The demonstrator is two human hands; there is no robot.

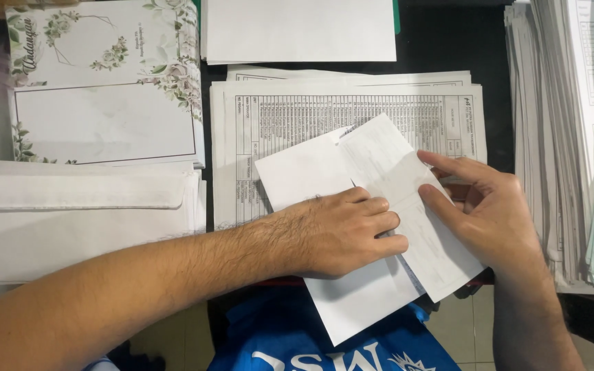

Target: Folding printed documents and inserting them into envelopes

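A folded white sheet of paper (379,172) lies tilted on a stack of printed table forms (352,110). My left hand (342,230) rests knuckles-up across the sheet's middle, fingers curled and pressing it down beside the fold line. My right hand (493,213) pinches the folded right-hand flap, thumb and forefinger on its edge. The sheet's lower corner (352,316) hangs past the table edge over blue cloth.
White envelopes (77,206) are stacked at the left, with floral-bordered cards (104,82) above them. A blank white sheet (297,31) lies at the top. A tall pile of papers (565,137) stands at the right. Blue fabric (311,343) is below.
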